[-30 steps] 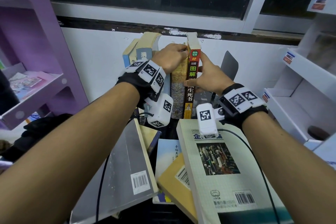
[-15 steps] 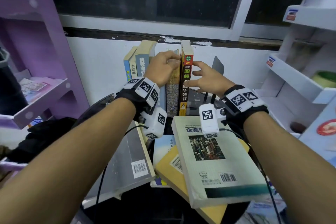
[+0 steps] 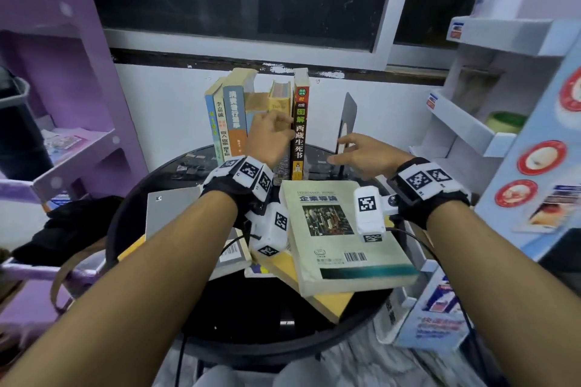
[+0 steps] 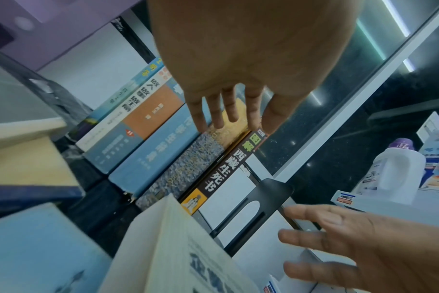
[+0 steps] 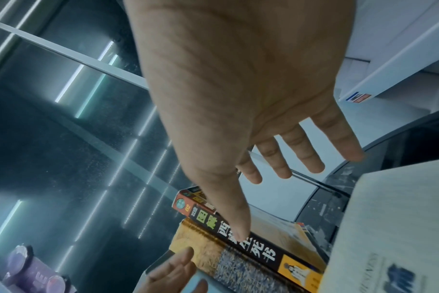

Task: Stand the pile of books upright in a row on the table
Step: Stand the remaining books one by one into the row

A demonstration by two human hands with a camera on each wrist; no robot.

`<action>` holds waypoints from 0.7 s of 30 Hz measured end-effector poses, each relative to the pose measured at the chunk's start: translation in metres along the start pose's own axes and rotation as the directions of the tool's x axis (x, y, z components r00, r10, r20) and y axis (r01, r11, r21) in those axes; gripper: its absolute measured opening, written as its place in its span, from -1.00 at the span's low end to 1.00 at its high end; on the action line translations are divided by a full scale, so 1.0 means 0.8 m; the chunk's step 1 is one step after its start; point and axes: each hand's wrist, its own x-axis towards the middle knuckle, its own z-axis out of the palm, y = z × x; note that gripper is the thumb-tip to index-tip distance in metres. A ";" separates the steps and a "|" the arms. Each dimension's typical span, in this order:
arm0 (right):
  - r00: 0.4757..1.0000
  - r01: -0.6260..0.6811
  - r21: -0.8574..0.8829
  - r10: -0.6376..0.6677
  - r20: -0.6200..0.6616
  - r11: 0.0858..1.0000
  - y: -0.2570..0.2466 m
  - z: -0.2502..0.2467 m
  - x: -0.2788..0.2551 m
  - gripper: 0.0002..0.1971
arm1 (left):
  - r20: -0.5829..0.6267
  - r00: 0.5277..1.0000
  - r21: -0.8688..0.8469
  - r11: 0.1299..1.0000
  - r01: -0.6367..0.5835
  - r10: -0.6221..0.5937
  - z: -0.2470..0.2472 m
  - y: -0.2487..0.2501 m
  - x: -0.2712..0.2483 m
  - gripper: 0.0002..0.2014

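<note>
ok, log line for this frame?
left hand: open, by upright row | right hand: open, near bookend | green book: flat on pile

Bare forearms; black wristbands (image 3: 418,198) carry white marker-tagged cameras (image 3: 368,214) and cables.

left hand (image 3: 269,138) relaxed; right hand (image 3: 369,154) splayed

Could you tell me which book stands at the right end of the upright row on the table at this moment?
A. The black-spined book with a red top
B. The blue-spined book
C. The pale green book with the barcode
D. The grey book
A: the black-spined book is the last one upright, with only a gap between it and the metal bookend; the pale green book lies flat on the pile.
</note>
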 end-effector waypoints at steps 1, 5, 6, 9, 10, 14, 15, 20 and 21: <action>1.000 -0.017 -0.013 0.017 0.010 1.000 0.005 0.002 -0.005 -0.25 | 0.030 0.998 0.021 0.999 0.046 -0.047 0.003 -0.003 -0.004 -0.83; 0.997 -0.077 -0.096 0.079 0.021 0.992 0.016 0.006 -0.029 -0.30 | 0.155 0.957 0.164 0.962 0.219 -0.244 0.012 -0.017 -0.014 -0.53; 0.995 -0.089 -0.093 0.093 0.032 0.992 0.018 0.007 -0.035 -0.35 | 0.170 0.946 0.203 0.950 0.239 -0.274 0.014 -0.020 -0.015 -0.48; 0.991 -0.113 -0.058 0.116 0.060 0.992 0.026 0.010 -0.046 -0.53 | 0.191 0.912 0.285 0.910 0.302 -0.362 0.018 -0.027 -0.018 -0.41; 0.990 -0.117 -0.065 0.122 0.065 0.991 0.028 0.011 -0.049 -0.53 | 0.196 0.900 0.283 0.901 0.329 -0.390 0.020 -0.029 -0.018 -0.39; 0.984 -0.149 -0.119 0.159 0.077 0.982 0.038 0.018 -0.045 -0.45 | 0.232 0.848 0.252 0.871 0.421 -0.477 0.029 -0.035 -0.024 -0.33; 0.983 -0.153 -0.137 0.166 0.083 0.979 0.041 0.019 -0.042 -0.45 | 0.242 0.834 0.245 0.863 0.442 -0.495 0.033 -0.038 -0.023 -0.33; 0.981 -0.141 -0.213 0.166 0.104 0.967 0.048 0.022 -0.040 -0.36 | 0.287 0.775 0.226 0.826 0.516 -0.562 0.044 -0.039 -0.025 -0.35; 0.979 -0.145 -0.203 0.171 0.114 0.968 0.050 0.022 -0.037 -0.35 | 0.297 0.765 0.232 0.820 0.523 -0.571 0.046 -0.044 -0.024 -0.33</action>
